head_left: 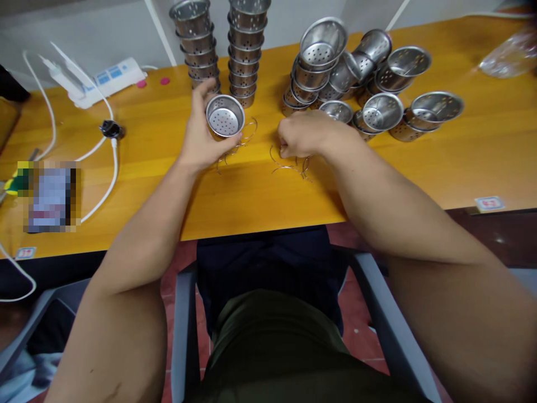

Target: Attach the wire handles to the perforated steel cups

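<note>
My left hand (199, 137) is wrapped round a small perforated steel cup (225, 116), its open mouth tilted toward me, just above the orange table (260, 196). Thin wire handles (247, 133) lie beside and under that cup. My right hand (300, 136) is closed in a pinch over more wire handles (289, 164) lying on the table, and its fingertips touch one of them. Both forearms reach forward from the near edge.
Two tall stacks of perforated cups (222, 47) stand behind the left hand. A loose heap of the same cups (364, 78) lies at the back right. A white power strip (104, 81) and cables (109, 168) occupy the left side; a clear plastic bag (509, 53) is far right.
</note>
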Demonstrator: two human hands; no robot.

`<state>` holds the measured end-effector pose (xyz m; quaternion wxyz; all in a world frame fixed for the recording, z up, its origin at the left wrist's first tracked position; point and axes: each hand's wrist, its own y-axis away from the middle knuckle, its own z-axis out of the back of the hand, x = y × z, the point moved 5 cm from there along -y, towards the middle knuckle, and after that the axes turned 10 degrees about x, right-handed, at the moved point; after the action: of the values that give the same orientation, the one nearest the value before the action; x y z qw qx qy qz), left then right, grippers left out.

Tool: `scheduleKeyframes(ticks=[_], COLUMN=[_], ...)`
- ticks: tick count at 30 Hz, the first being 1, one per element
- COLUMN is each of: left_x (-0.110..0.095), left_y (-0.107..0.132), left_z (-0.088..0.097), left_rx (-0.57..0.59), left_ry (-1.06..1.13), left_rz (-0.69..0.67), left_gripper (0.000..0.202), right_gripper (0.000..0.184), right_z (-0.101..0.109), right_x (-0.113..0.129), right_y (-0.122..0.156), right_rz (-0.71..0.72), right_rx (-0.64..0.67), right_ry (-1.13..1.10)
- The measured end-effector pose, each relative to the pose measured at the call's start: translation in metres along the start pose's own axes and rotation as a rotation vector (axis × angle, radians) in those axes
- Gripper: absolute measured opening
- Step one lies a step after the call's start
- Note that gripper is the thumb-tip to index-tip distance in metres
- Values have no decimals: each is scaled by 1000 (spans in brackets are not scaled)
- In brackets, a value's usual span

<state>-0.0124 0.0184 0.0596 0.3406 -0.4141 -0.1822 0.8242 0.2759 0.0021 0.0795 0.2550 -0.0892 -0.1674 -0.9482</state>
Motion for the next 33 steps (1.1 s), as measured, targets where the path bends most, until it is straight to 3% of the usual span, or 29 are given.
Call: scheduleKeyframes(ticks=[4, 9, 12, 15, 19, 23, 26, 30, 33], left_x=[-6, 8, 18, 23, 25, 21, 22, 25, 27], left_y=[1, 1, 0, -1, 0, 2, 1, -1, -3], left_z=[-2, 1, -2, -5, -10, -12, -15, -17, -21], left_rx=[45, 66, 15, -44, 19, 3, -11, 22, 53], left_ry=[-52, -3, 45, 73, 79, 155, 205, 272, 297], left_rz=[-1, -2, 7, 2, 39, -108, -165, -128, -44], left_gripper=[106, 99, 107, 117, 111, 126, 122, 115, 109], right_gripper=[18, 20, 29, 37, 39, 38, 33, 52, 44], right_z=[4, 1, 0, 10, 26, 26, 17, 13, 10], right_x=[10, 16, 13, 16, 20, 16, 6, -6, -6], right_y=[8, 14, 19, 28, 39, 39, 30, 11, 2], right_rz=[-114, -161, -167, -99, -34, 22, 86, 350, 478], right_rx=[85, 114, 57, -63, -215, -302, -372, -576, -632], right_ry=[222, 254, 201, 64, -135, -371, -523, -682, -718])
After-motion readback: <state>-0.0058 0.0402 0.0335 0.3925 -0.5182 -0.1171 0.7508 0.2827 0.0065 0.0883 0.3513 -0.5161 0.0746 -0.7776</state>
